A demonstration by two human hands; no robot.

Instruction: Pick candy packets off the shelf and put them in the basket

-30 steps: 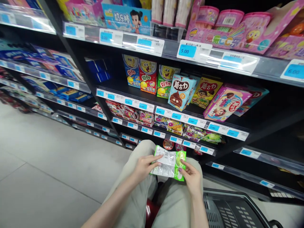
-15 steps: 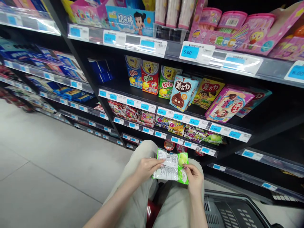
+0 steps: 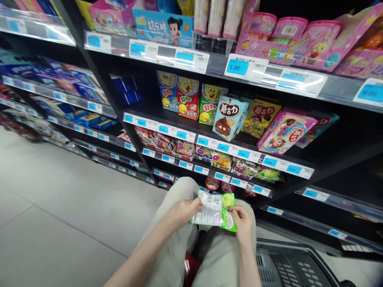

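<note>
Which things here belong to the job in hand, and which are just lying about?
Job in hand:
green-and-white packet
left hand, on its left end
right hand, on its right end

Just lying about, on the shelves:
red box
yellow box
purple-pink box

Blk mid shelf w/ asst. boxes, some upright, some tilted.

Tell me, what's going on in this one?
A person with bent knees faces store shelves, holding a green-and-white packet in both hands. The left hand grips its left end, and the right hand pinches its right end. A dark basket sits to the right.
</note>
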